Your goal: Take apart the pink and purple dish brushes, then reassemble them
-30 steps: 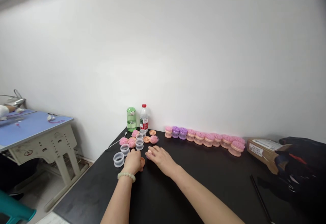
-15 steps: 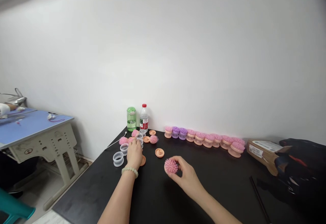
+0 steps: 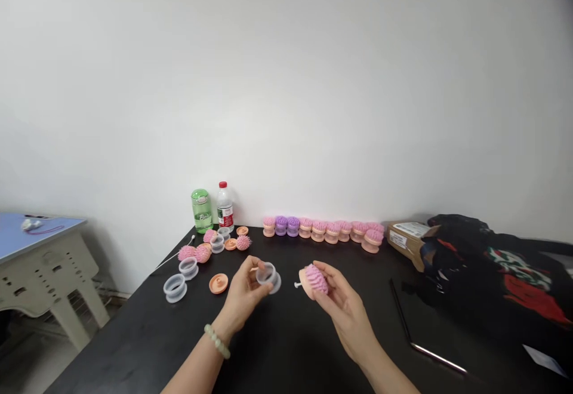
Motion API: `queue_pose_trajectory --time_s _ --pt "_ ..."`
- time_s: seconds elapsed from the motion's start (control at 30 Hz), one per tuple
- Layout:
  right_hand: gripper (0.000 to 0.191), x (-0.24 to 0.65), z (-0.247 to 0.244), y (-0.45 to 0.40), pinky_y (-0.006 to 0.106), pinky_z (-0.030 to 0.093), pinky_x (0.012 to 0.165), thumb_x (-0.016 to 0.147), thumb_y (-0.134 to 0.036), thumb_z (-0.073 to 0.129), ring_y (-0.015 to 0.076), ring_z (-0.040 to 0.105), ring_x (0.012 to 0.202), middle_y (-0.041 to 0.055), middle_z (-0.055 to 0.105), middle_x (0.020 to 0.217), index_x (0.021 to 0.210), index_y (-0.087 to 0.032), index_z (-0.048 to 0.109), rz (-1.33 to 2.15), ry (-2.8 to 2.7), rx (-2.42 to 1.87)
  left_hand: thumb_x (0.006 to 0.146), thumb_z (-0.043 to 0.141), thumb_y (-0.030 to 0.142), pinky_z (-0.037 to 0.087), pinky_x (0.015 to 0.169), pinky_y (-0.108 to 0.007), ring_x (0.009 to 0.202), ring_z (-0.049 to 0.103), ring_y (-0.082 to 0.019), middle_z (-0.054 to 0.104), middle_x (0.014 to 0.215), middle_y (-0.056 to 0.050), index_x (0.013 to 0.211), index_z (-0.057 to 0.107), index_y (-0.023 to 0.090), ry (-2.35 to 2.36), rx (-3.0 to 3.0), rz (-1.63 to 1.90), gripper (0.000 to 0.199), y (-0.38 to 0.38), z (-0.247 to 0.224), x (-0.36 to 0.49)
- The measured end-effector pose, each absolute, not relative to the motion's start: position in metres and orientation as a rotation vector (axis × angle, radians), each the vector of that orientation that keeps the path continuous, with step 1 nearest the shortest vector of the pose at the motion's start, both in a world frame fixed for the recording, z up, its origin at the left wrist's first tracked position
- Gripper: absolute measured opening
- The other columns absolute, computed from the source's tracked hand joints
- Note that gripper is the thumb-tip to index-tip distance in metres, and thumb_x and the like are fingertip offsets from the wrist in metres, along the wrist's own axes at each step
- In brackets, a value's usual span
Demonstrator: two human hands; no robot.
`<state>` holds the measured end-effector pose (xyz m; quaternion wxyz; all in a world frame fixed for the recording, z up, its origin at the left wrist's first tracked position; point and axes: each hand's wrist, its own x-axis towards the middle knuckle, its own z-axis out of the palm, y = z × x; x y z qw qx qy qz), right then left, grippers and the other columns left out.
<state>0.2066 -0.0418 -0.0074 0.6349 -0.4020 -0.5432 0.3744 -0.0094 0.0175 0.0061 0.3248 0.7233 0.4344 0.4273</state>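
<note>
My left hand point(image 3: 244, 295), with a pale bead bracelet point(image 3: 217, 341) on its wrist, is shut on a clear silicone ring point(image 3: 268, 277). My right hand point(image 3: 345, 305) is shut on a pink spiky ball point(image 3: 316, 279) pressed onto an orange base point(image 3: 304, 282). A white stem pokes out from the base's side. Between my hands and the bottles lie two more clear rings point(image 3: 174, 288), an orange disc point(image 3: 218, 283) and pink spiky balls point(image 3: 194, 254).
A row of pink and purple brush-topped pieces point(image 3: 322, 231) lines the wall side of the black table point(image 3: 134, 346). Behind the loose parts stand a green bottle point(image 3: 201, 210) and a water bottle point(image 3: 225, 208). A cardboard box point(image 3: 405, 240), black cloth point(image 3: 474, 268) and metal rod point(image 3: 425, 352) lie right.
The view has turned right and back. My left hand has lifted a clear ring, and my right hand has raised the spiky ball, now joined to an orange base.
</note>
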Motion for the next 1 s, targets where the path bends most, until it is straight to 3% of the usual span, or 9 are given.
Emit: queue_pose_trajectory --time_s 0.13,0.27,0.4,0.6,0.77,1.0 --pt "0.043 0.206 -0.002 -0.051 0.037 0.057 0.092 0.085 -0.045 0.070 0.0261 0.069 0.108 0.0109 0.069 0.119 0.122 -0.025 0.060 0.827 -1.280 -0.887 0.065 0.077 0.014 0.052 0.083 -0.032 0.096 0.065 -0.021 0.066 0.102 -0.004 0.116 0.048 0.023 0.881 1.736 1.027 0.059 -0.003 0.007 0.008" --pt "0.039 0.201 -0.003 -0.053 0.039 0.057 0.093 0.087 -0.041 0.069 0.0261 0.069 0.106 0.0105 0.070 0.115 0.120 -0.024 0.060 0.809 -1.354 -0.891 0.065 0.085 0.025 0.050 0.085 -0.032 0.093 0.063 -0.022 0.068 0.101 -0.005 0.100 0.061 0.021 0.919 1.831 0.972 0.043 -0.010 0.013 0.007" --pt "0.038 0.197 -0.007 -0.056 0.040 0.055 0.096 0.089 -0.032 0.067 0.0266 0.067 0.112 0.0113 0.067 0.121 0.125 -0.025 0.056 0.780 -1.463 -0.911 0.065 0.087 0.035 0.049 0.083 -0.032 0.092 0.063 -0.023 0.070 0.102 -0.005 0.103 0.067 0.021 0.914 1.946 0.954 0.045 -0.014 0.019 0.005" --pt "0.044 0.196 -0.009 -0.060 0.038 0.056 0.096 0.089 -0.022 0.062 0.0268 0.062 0.118 0.0117 0.058 0.130 0.131 -0.027 0.051 0.650 -1.609 -0.935 0.072 0.083 0.036 0.050 0.083 -0.031 0.095 0.064 -0.023 0.069 0.109 -0.005 0.113 0.064 0.024 0.886 1.906 1.002 0.047 -0.022 0.020 0.007" --pt "0.045 0.198 -0.009 -0.060 0.038 0.056 0.096 0.087 -0.022 0.064 0.0254 0.065 0.114 0.0100 0.062 0.125 0.130 -0.027 0.051 0.641 -1.628 -0.980 0.067 0.086 0.036 0.047 0.070 -0.028 0.079 0.060 -0.019 0.068 0.091 -0.001 0.095 0.063 0.021 0.938 1.850 0.979 0.040 -0.025 0.019 0.009" --pt "0.046 0.202 -0.002 -0.063 0.038 0.058 0.092 0.082 -0.026 0.070 0.0270 0.067 0.111 0.0101 0.067 0.119 0.125 -0.026 0.056 0.643 -1.607 -1.000 0.061 0.090 0.035 0.048 0.074 -0.029 0.084 0.062 -0.020 0.069 0.093 -0.003 0.094 0.065 0.019 0.816 1.671 0.997 0.044 -0.027 0.025 0.009"
